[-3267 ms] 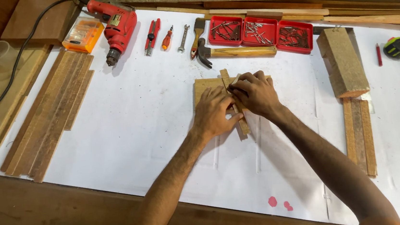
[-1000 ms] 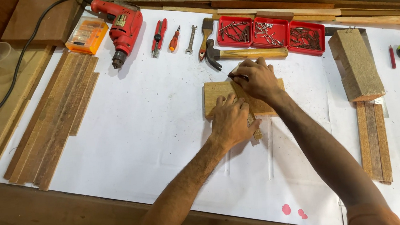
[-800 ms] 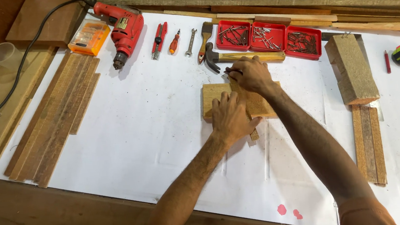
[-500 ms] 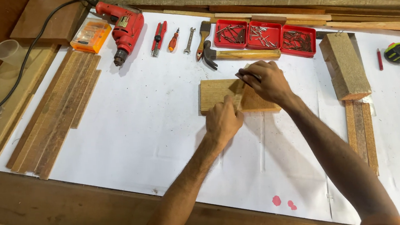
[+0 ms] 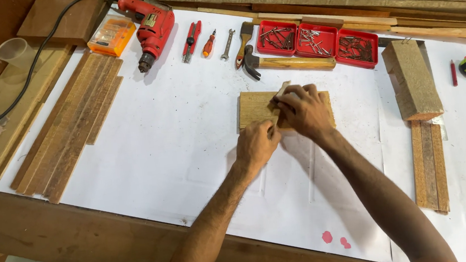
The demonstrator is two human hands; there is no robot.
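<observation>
Both hands press a wooden board (image 5: 253, 108) on the white tabletop (image 5: 179, 152): left hand (image 5: 258, 144) and right hand (image 5: 304, 109) pinch a thin wooden strip (image 5: 282, 90). Three red trays (image 5: 316, 40) sit beyond; an orange box (image 5: 112, 36) lies far left.

Wooden bench (image 5: 57, 242) covered by white paper (image 5: 188, 129). On it: red drill (image 5: 151, 28), hammer (image 5: 286, 63), red trays (image 5: 317, 41), planks (image 5: 70, 128), wood block (image 5: 413, 79), flat board (image 5: 253, 108).

**Bench layout**

Both hands, left (image 5: 256, 144) and right (image 5: 303, 109), rest on a board (image 5: 252, 108) mid-sheet. Behind it lies a hammer (image 5: 286, 63), then three trays (image 5: 316, 40). A drill (image 5: 150, 30) sits far left, slats (image 5: 70, 128) below it. A block (image 5: 412, 79) stands right, above strips (image 5: 429, 164).
</observation>
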